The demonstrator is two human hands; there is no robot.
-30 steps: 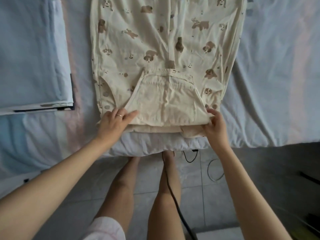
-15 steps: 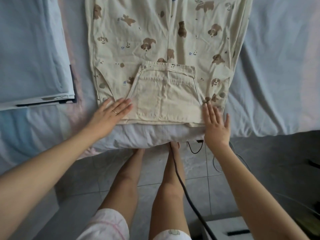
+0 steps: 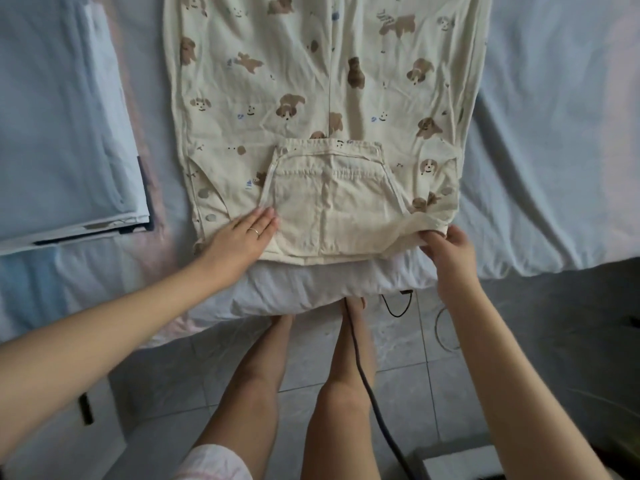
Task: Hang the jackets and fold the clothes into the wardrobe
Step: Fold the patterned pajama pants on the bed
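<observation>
While my left hand [image 3: 239, 237] lies flat on the turned-up near hem of the dog-print garment [image 3: 329, 81], which runs lengthwise away from me on the bed [image 3: 554, 150], my right hand [image 3: 447, 251] pinches its near right corner.

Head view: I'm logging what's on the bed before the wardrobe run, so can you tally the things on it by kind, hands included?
Dog-print cream garment: 1
Folded pale blue pile: 1
Hands on the garment: 2 (left hand flat on it, right hand gripping its near corner)
Total: 4
</observation>
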